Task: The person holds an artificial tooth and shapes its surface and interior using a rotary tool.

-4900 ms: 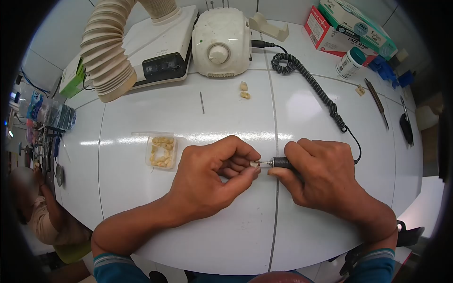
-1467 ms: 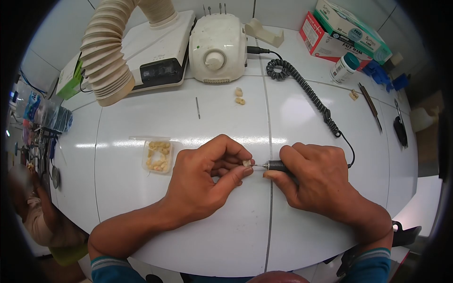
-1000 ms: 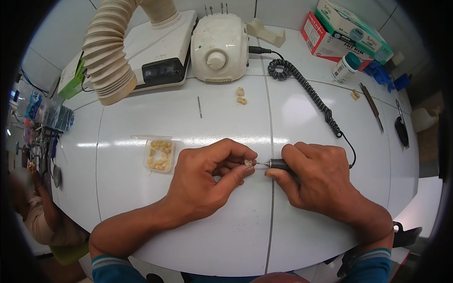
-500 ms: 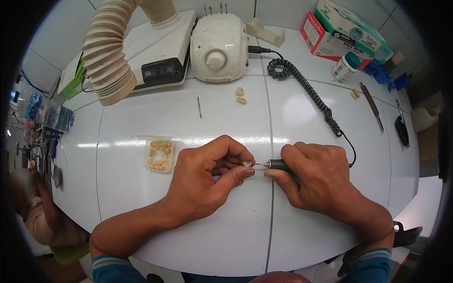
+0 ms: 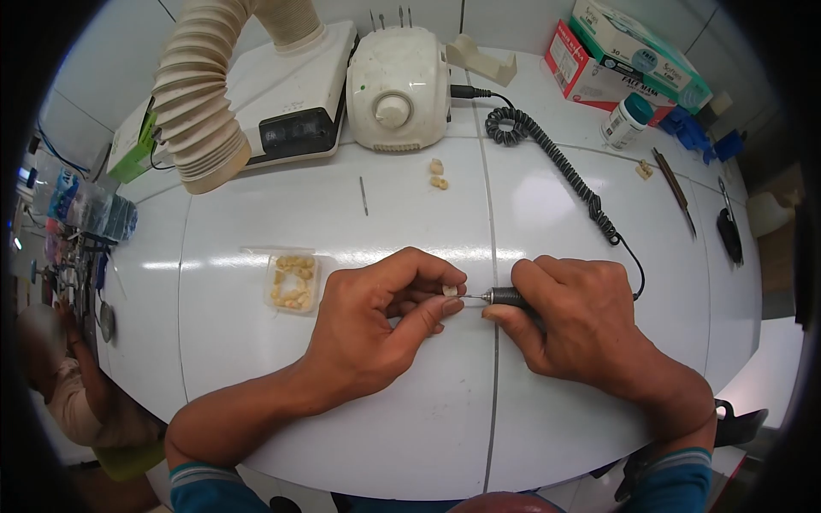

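The left hand (image 5: 363, 321) pinches a small whitish piece (image 5: 450, 291) near centre; apart, at four o'clock, the right hand (image 5: 581, 325) clasps a black cylindrical handpiece (image 5: 510, 297) with slim metal bit (image 5: 475, 297). At nine, a clear plastic box (image 5: 317, 276) holds lumpy yellowish pieces (image 5: 295, 302); at twelve, a rounded cream machine (image 5: 395, 81).

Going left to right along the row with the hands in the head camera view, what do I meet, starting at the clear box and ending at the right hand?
Clear box → left hand → whitish piece → dark handpiece → right hand.
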